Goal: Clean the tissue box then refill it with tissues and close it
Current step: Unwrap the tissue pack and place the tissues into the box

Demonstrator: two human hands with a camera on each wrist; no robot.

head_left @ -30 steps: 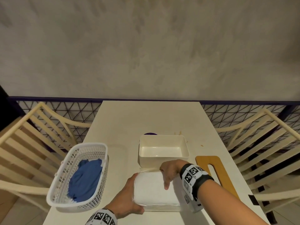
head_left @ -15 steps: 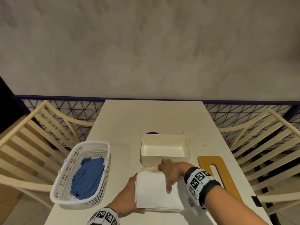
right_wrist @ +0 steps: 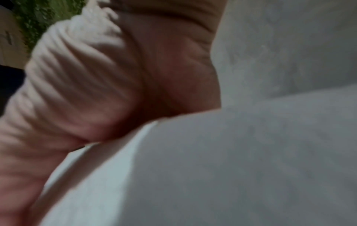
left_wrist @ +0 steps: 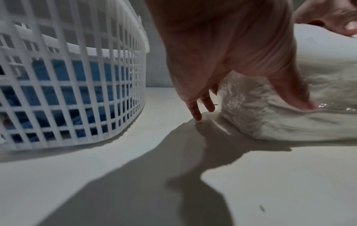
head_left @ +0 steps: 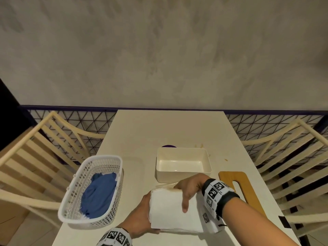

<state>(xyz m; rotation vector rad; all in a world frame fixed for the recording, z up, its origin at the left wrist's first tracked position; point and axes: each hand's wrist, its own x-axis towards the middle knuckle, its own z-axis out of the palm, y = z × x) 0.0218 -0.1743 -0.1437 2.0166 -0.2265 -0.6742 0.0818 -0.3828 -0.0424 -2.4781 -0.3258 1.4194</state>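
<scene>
— Holding the stack of tissues [head_left: 170, 210], are both hands on it?
— Yes. The left hand [head_left: 140, 217] grips its left side with the thumb on the edge. The right hand [head_left: 190, 187] grips the far right corner, thumb lying flat on top.
— Where is the stack?
— Near the front edge of the table [head_left: 168, 132], just in front of the tissue box [head_left: 182, 164].
— Is the box open?
— Yes, it has no lid on and I see its bare white bottom.
— What is the brown thing?
— A wooden lid [head_left: 239, 185] with a long slot, lying flat to the right of the box.
— And on the left?
— A white basket [head_left: 106, 210] with a blue cloth [head_left: 99, 194] inside. Wooden chairs [head_left: 32, 157] stand on both sides of the table.
</scene>
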